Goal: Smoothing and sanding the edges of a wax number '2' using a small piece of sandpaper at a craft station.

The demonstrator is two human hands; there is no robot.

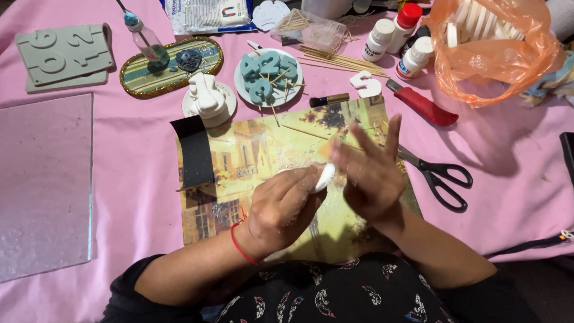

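Closest to me is my dark patterned top, and just past it my two hands meet over a printed picture sheet (257, 149) of yellow buildings, dusted with glitter. That sheet lies on a pink cloth (131, 179) covering the whole counter.

Going from the left: a clear textured panel (45, 179) lies flat at the edge, and above it sits a grey number mould (63, 55). Next comes an oval glitter-rimmed tray (170, 66) with a small bottle standing on it, then a white dish (209, 100) holding white pieces, and a strip of black glitter paper (194, 152) on the sheet's left edge.

My left hand (281, 206), a red string on its wrist, has its fingers (302, 182) closed around a small white foam piece (326, 176); only the piece's right edge shows past them. My right hand (371, 173) is just beside it, fingers (391, 134) spread open and holding nothing, their tips blurred; whether they touch the piece I cannot tell.

Farther back are a plate of teal foam numbers (269, 75) on sticks and a loose bundle of wooden skewers (341, 60). To the right lie black scissors (442, 176), a red utility knife (421, 104), three white bottles (397, 39) and an orange plastic bag (496, 51) of white shapes.
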